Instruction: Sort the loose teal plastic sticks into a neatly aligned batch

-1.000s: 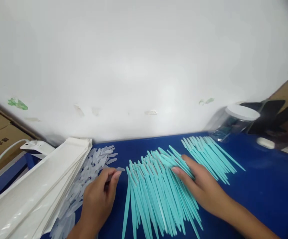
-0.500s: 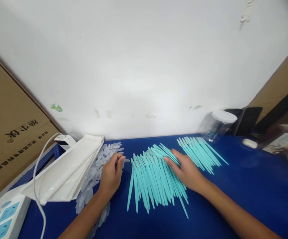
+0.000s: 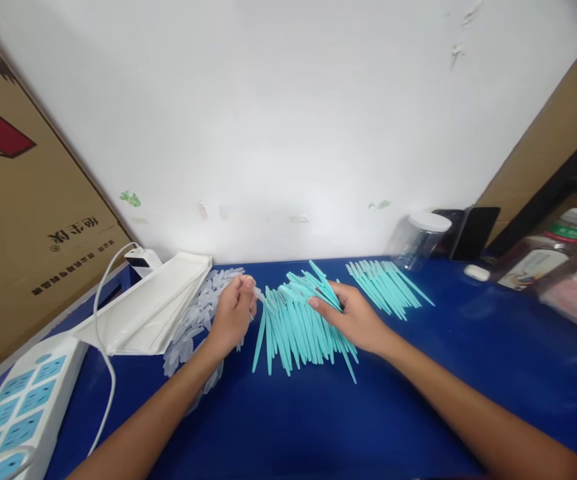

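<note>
My left hand (image 3: 235,312) is closed, its thumb and finger pinching a small translucent plastic cap (image 3: 258,293). It hovers at the edge of a heap of similar loose caps (image 3: 201,308). My right hand (image 3: 351,313) is wrapped around a bunch of slim turquoise sticks (image 3: 324,287) that look like eyebrow razors. Beneath and beside that bunch, a wide row of the same turquoise razors (image 3: 301,333) lies on the blue table, handles pointing toward me. A smaller row of razors (image 3: 386,287) rests farther right. My fingers partly hide the held bunch.
White plastic bags (image 3: 143,310) lie left of the caps, beside a power strip (image 3: 23,400) and a white cable (image 3: 111,373). A cardboard box (image 3: 33,220) stands left. A clear jar (image 3: 418,243), a dark phone-like slab (image 3: 476,233) and a bottle (image 3: 538,253) stand at right.
The view has shifted slightly. My left hand has come nearer the turquoise razors, and the cap in its fingers now shows. My right hand still holds its bunch, now more fanned out.
</note>
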`<action>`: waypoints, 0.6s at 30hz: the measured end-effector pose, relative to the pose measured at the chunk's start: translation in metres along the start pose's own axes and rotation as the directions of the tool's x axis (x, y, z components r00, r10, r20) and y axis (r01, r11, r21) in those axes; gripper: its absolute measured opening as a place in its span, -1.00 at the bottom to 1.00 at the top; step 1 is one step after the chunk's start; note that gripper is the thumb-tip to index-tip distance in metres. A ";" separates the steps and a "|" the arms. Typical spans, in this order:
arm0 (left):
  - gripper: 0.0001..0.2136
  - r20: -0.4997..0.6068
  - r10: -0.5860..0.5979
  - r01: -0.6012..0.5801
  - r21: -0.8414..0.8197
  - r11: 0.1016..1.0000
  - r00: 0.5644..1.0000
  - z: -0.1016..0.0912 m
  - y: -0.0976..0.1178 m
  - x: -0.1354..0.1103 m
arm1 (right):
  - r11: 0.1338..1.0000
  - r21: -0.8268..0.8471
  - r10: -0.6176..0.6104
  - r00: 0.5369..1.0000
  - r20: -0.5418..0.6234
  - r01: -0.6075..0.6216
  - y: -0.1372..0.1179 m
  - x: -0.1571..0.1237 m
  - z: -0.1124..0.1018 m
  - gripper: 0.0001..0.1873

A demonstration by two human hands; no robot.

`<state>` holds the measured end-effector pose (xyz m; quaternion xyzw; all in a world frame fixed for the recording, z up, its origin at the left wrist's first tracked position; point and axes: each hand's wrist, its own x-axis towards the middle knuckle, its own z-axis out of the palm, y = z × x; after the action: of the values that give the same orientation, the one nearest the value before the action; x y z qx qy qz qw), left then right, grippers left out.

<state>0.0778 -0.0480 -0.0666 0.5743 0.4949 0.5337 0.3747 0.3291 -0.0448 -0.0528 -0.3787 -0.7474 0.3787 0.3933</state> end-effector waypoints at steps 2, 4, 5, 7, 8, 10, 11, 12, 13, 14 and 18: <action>-0.65 0.057 -0.059 0.064 -0.086 0.994 0.997 0.006 0.001 -0.001 | 1.000 0.022 0.007 1.000 0.013 -0.007 -0.003 0.000 0.000 -0.58; -0.63 0.095 -0.110 0.122 -0.135 0.983 0.989 0.008 0.003 -0.003 | 1.000 0.024 0.008 1.000 0.012 -0.008 -0.002 0.000 0.000 -0.57; -0.63 0.108 -0.133 0.148 -0.150 0.978 0.985 0.009 0.004 -0.004 | 1.000 0.023 0.010 1.000 0.010 -0.010 -0.001 0.000 0.000 -0.57; -0.61 0.145 -0.171 0.194 -0.158 0.968 0.974 0.007 0.007 -0.005 | 0.999 0.025 0.020 1.000 0.007 -0.020 0.000 0.000 -0.001 -0.57; -0.61 0.164 -0.186 0.211 -0.155 0.965 0.969 0.006 0.008 -0.005 | 0.999 0.026 0.025 1.000 0.007 -0.025 0.001 0.000 -0.002 -0.57; -0.62 0.187 -0.203 0.232 -0.147 0.962 0.961 0.005 0.010 -0.005 | 0.999 0.026 0.037 0.999 0.025 -0.038 0.002 0.001 -0.005 -0.57; -0.62 0.191 -0.206 0.235 -0.146 0.961 0.960 0.005 0.010 -0.004 | 0.999 0.026 0.044 0.998 0.043 -0.045 0.002 0.002 -0.007 -0.56; -0.62 0.191 -0.206 0.236 -0.149 0.960 0.960 0.004 0.010 -0.004 | 0.998 0.030 0.053 0.996 0.066 -0.055 0.002 0.002 -0.008 -0.56; -0.62 0.189 -0.205 0.235 -0.153 0.960 0.960 0.004 0.009 -0.003 | 0.997 0.040 0.064 0.994 0.093 -0.068 0.002 0.003 -0.009 -0.55; -0.62 0.190 -0.204 0.234 -0.155 0.960 0.960 0.004 0.008 -0.003 | 0.995 0.052 0.075 0.990 0.121 -0.082 0.002 0.003 -0.010 -0.55; -0.62 0.169 -0.174 0.201 -0.155 0.967 0.970 0.002 0.005 -0.002 | 0.994 0.075 0.073 0.985 0.154 -0.085 0.001 0.004 -0.012 -0.56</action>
<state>0.0812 -0.0505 -0.0626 0.5302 0.4691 0.4901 0.5086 0.3377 -0.0376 -0.0477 -0.3620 -0.7434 0.4515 0.3352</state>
